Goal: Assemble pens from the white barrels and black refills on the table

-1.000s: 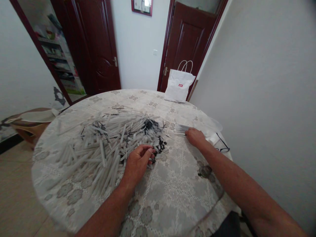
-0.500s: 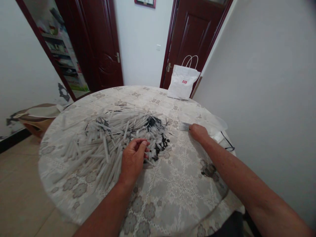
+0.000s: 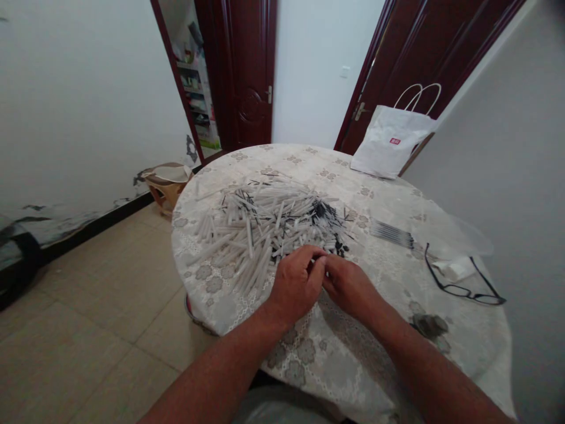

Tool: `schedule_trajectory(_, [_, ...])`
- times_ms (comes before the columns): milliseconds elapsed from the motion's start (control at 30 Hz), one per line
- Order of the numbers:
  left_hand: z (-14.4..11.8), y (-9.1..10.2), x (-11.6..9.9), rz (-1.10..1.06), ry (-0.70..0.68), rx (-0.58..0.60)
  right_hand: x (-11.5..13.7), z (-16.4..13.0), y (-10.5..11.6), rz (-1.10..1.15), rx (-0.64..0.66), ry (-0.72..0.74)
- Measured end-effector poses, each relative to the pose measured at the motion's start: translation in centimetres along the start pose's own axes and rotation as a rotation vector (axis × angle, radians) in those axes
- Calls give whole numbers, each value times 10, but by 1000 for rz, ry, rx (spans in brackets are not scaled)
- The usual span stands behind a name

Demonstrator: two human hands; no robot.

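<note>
My left hand (image 3: 298, 280) and my right hand (image 3: 348, 281) meet at the fingertips over the near edge of a pile. Both are closed, the fingers pinched together; whatever they hold is hidden between them. The pile holds many whitish translucent tubes (image 3: 238, 235), a cluster of thin dark-ended sticks (image 3: 321, 211) that look like pen refills, and small black caps (image 3: 339, 246). To the right, a neat row of thin grey refill-like sticks (image 3: 392, 233) lies side by side on the cloth.
A patterned tablecloth (image 3: 326, 174) covers the round table. On the right lie black-framed glasses (image 3: 457, 290), a clear plastic bag (image 3: 463, 232) and a small dark lump (image 3: 429, 325). A white paper bag (image 3: 392, 144) stands at the back; a stool (image 3: 165, 185) is beyond the left edge.
My right hand has left the row of sticks and come over to my left hand. The row now lies free on the cloth. The view has swung left.
</note>
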State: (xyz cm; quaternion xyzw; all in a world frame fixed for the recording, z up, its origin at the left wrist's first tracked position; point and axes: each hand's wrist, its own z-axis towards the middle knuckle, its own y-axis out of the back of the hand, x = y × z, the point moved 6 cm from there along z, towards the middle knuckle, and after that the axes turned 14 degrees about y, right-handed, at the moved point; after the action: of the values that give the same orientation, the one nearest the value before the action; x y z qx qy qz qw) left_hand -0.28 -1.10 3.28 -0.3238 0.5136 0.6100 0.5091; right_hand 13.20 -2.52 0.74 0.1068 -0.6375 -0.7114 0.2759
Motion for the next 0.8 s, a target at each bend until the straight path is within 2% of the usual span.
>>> schedule_trajectory(67, [-6, 22, 2, -43, -30, -135, 27, 8, -13, -1, 30, 125])
schedule_trajectory(200, [-3, 70, 30, -297, 73, -417, 72, 25, -29, -129, 102, 360])
schedule_trajectory(333, [7, 96, 49, -463, 101, -557, 104, 39, -40, -201, 132, 530])
schedule_trajectory(467, [11, 101, 57, -462, 100, -569, 116, 48, -50, -234, 160, 573])
schedule_trajectory(567, [11, 98, 61, -419, 150, -546, 115, 46, -49, -237, 145, 579])
schedule_trajectory(700, [9, 94, 61, -399, 201, -501, 104, 28, -37, -235, 73, 610])
schedule_trajectory(800, [8, 88, 59, -401, 214, -430, 85, 7, -26, -225, -35, 549])
